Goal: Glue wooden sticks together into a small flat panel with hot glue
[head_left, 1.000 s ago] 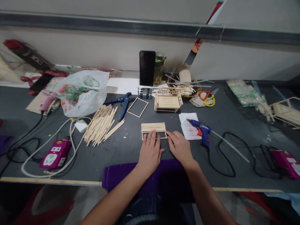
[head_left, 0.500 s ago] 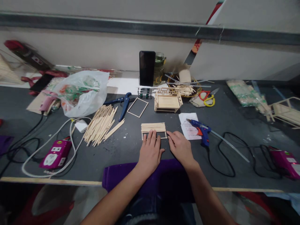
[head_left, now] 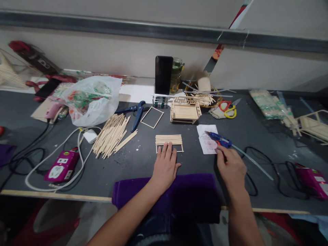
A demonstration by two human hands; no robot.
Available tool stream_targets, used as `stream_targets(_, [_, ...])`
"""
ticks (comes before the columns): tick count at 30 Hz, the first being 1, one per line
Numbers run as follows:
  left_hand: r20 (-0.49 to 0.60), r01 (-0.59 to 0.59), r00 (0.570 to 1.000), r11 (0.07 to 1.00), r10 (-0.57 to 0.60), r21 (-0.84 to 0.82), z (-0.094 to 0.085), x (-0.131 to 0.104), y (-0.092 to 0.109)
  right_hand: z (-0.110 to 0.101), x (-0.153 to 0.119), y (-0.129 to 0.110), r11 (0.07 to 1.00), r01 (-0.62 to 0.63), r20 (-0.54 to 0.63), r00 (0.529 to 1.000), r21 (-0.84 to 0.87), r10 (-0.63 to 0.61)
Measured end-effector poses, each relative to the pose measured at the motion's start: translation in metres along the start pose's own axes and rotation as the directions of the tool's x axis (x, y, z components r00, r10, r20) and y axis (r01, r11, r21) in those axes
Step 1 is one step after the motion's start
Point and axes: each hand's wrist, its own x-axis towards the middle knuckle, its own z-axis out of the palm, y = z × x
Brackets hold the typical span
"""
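A: In the head view, where is the slatted stick panel (head_left: pixel 168 139) placed?
B: It is laid flat on the dark table (head_left: pixel 140 167), between the pile of sticks (head_left: pixel 111 136) and the printed paper (head_left: pixel 206 145). Its near part is left unslatted, and is partly covered by the left hand (head_left: pixel 165 167).
A: How are that hand's fingers held?
B: They are stretched out and rested on the panel, with the thumb spread aside.
A: And the right hand (head_left: pixel 232 167)?
B: Its fingers are curled at the handle of the blue glue gun (head_left: pixel 222 140); whether they are fully closed cannot be told.
A: What is held in the containers?
B: Green-and-red printed wrapping is seen through the white plastic bag (head_left: pixel 98 114). Thin sticks (head_left: pixel 205 99) are heaped in the yellow-rimmed basket (head_left: pixel 219 97), with a pale roll (head_left: pixel 204 84) stood among them.
A: And by the wall?
B: A black phone (head_left: pixel 164 75) is propped upright in the wire stand (head_left: pixel 160 101). The greenish jar (head_left: pixel 176 73) is partly hidden behind it, so its contents cannot be made out.
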Motion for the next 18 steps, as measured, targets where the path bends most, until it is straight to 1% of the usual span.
stream_targets(4, [-0.001,0.0,1.0,1.0,0.0,0.001,-0.001,0.0,0.0,-0.005,0.0,0.01,0.993,-0.116,0.027,0.993,-0.022,0.117])
stream_targets(9, [-0.007,-0.012,1.0,1.0,0.012,-0.002,-0.001,0.0,-0.001,-0.007,0.001,0.013,0.953,-0.291,0.049,0.954,-0.088,0.296])
stream_targets(11, [-0.009,-0.014,1.0,1.0,0.014,-0.001,-0.001,0.0,-0.001,-0.008,0.003,0.012,0.927,-0.356,0.097,0.925,-0.117,0.367])
stream_targets(14, [-0.007,-0.011,1.0,1.0,0.011,0.004,-0.001,0.0,-0.001,-0.008,0.008,0.011,0.885,-0.434,0.244,0.852,-0.167,0.464])
stream_targets(16, [-0.005,-0.013,1.0,1.0,0.013,0.008,-0.001,0.0,-0.001,-0.006,0.011,0.011,0.869,-0.456,0.315,0.81,-0.193,0.495])
stream_targets(18, [-0.004,-0.017,1.0,1.0,0.017,0.011,-0.002,0.001,-0.001,-0.004,0.014,0.012,0.865,-0.459,0.34,0.796,-0.201,0.501])
